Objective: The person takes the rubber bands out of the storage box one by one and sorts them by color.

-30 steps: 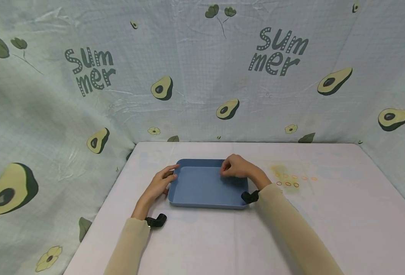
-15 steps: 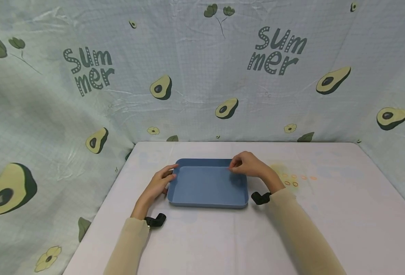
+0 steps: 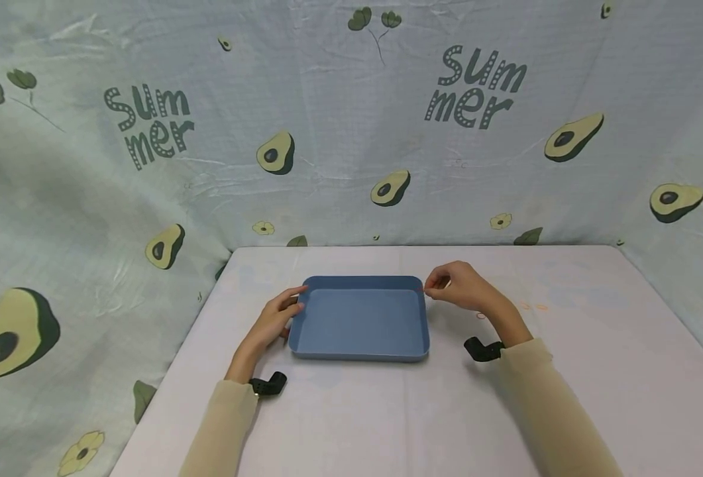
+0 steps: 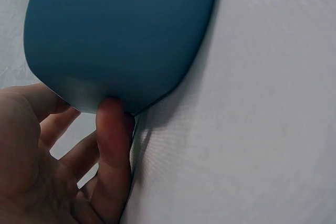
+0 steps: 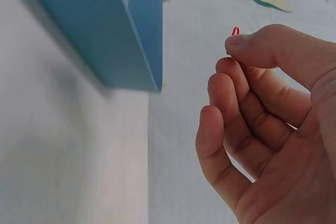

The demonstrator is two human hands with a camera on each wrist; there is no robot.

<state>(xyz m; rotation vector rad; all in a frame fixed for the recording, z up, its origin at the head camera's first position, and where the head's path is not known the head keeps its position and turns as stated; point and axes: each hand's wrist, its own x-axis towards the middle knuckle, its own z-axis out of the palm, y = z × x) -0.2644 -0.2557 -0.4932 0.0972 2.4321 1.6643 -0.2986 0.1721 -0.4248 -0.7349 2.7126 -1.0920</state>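
Note:
A shallow blue tray (image 3: pixel 360 324) with a raised rim lies on the table. My left hand (image 3: pixel 275 321) holds its left side; in the left wrist view a fingertip (image 4: pixel 111 111) overlaps the outer wall (image 4: pixel 115 40) while others reach round behind it. Just off the tray's right rim, my right hand (image 3: pixel 461 285) pinches a small red rubber band (image 5: pixel 235 31) between thumb and index finger. Only a thin loop shows above the thumb; the other fingers curl loosely below. Thin orange-red bands (image 3: pixel 542 307) lie flat on the table behind the right wrist, partly hidden by it.
A pale cloth covers the table (image 3: pixel 357 417). Behind it hangs a curtain (image 3: pixel 327 86) printed with avocados and lettering. Each wrist wears a black camera, such as the right camera (image 3: pixel 484 349).
My right hand has moved right, from over the tray to beyond its right rim. The forearm now covers more of the loose bands. My left hand stays on the tray.

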